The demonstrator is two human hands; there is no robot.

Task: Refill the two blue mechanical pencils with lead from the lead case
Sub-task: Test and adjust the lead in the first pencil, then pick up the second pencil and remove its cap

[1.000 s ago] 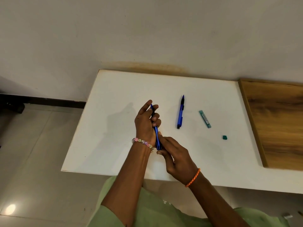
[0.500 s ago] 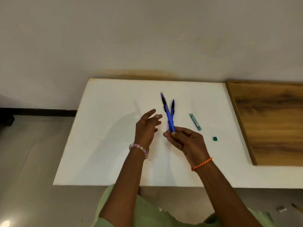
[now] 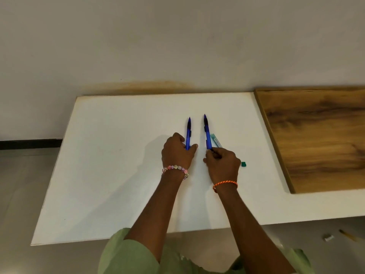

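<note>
- Two blue mechanical pencils are in our hands, one each, both pointing away from us over the white table (image 3: 110, 175).
- Our left hand (image 3: 176, 154) curls its fingers and thumb round the near end of the left pencil (image 3: 188, 135); this pencil lies close to the tabletop, tip toward the wall.
- Our right hand (image 3: 222, 165) pinches the near end of the right pencil (image 3: 207, 133) between thumb and curled fingers; it runs almost parallel to the other, just beside it but apart from it.
- We see the teal lead case (image 3: 217, 141) lying on the table right behind the right pencil, partly hidden by it and by our right knuckles.
- We see a small green cap (image 3: 243, 164) on the table just to the right of our right hand.
- We wear a beaded bracelet (image 3: 175, 169) on the left wrist and an orange cord (image 3: 225, 183) on the right.
- A wooden board (image 3: 320, 135) rests on the table's right part, well apart from the pencils.
</note>
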